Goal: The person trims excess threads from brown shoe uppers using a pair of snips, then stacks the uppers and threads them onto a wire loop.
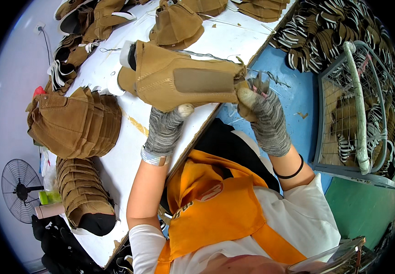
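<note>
A tan boot upper [161, 77] with a brown elastic side panel lies sideways in front of me, held above the white table's edge. My left hand [165, 128], in a grey knit glove, grips it from below; the thumb tip shows on its near side and the fingers are hidden behind. My right hand [268, 116], gloved alike, is closed at the upper's right end with the thumb pressed to it. Something thin and metallic pokes out by the right fingers; its kind is unclear. Dark tangled thread [275, 80] trails beside that hand.
Stacked tan uppers [76, 123] and a row of nested uppers [83, 192] stand on the white table [120, 182] at left. More uppers [174, 25] lie at the back. A wire cart [343, 114] with shoe parts stands right. A black fan [22, 189] is far left.
</note>
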Available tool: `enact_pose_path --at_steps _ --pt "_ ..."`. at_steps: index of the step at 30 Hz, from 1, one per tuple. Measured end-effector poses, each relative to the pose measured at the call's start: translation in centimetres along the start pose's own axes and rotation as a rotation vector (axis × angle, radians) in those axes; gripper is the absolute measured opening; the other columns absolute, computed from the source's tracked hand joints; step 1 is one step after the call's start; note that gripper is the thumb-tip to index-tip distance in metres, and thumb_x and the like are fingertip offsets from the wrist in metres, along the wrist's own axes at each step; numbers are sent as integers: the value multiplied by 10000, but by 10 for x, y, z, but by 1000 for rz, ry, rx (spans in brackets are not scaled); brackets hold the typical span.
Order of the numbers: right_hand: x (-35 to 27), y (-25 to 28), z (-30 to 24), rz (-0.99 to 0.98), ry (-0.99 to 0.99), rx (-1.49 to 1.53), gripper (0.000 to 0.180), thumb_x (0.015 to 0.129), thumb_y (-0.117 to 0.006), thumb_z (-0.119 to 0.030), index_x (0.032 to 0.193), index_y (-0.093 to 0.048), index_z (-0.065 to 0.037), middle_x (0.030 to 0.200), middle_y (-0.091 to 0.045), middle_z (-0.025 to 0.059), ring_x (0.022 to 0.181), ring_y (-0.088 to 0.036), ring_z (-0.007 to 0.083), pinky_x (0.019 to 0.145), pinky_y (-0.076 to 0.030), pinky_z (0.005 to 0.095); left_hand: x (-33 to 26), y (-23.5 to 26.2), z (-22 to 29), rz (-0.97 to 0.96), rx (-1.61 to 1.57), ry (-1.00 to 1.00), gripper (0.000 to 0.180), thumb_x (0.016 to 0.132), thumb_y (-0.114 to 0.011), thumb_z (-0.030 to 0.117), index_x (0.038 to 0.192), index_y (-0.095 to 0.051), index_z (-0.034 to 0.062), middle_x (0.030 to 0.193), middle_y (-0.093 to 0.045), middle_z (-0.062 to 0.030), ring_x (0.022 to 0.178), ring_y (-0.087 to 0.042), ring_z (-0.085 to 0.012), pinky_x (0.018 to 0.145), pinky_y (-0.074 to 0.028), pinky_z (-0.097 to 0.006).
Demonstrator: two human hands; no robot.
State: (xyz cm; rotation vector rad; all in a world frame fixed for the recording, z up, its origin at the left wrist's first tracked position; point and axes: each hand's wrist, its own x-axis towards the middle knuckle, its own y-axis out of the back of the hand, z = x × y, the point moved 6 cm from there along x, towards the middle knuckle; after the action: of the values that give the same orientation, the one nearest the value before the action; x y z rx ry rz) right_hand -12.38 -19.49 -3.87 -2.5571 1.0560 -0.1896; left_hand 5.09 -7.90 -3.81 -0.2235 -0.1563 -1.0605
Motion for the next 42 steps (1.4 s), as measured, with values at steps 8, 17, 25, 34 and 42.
enact_pose_path --at_steps 8,17,25,34,42 --pt "-22 -39 -8 -78 581 -469 256 826 -688 -125 1062 -630 -46 934 -662 40 816 -618 111 745 -514 258 1 -7 6 20 -611 38 726 791 -727 278 1376 -331 115 1331 -426 -79 1243 -404 -272 1100 -295 -441" --pt "2 -14 -56 186 555 -278 306 829 -704 -286 1014 -635 -53 820 -643 16 675 -574 98 617 -487 227 4 8 2 13 -783 54 829 723 -790 254 1371 -305 74 1324 -428 -102 1245 -413 -265 1100 -311 -406" --pt "14 -37 -49 80 501 -500 254 812 -716 -255 925 -665 -33 770 -631 41 686 -567 108 633 -481 237 8 9 -1 20 -860 55 822 764 -649 550 1373 -309 116 1342 -415 -110 1248 -407 -284 1083 -340 -456" --pt "20 -30 -31 20 158 -234 332 869 -631 -391 902 -663 -62 660 -543 -38 586 -465 55 519 -373 207 11 15 -4 60 -916 103 800 767 -663 518 1372 -321 123 1354 -414 -112 1241 -422 -283 1064 -366 -461" --pt "6 -27 -65 94 694 -569 396 883 -584 -392 1084 -642 -56 760 -551 -8 663 -497 120 621 -454 285 8 8 0 66 -892 73 798 776 -656 514 1381 -309 124 1361 -407 -113 1247 -415 -287 1068 -357 -463"
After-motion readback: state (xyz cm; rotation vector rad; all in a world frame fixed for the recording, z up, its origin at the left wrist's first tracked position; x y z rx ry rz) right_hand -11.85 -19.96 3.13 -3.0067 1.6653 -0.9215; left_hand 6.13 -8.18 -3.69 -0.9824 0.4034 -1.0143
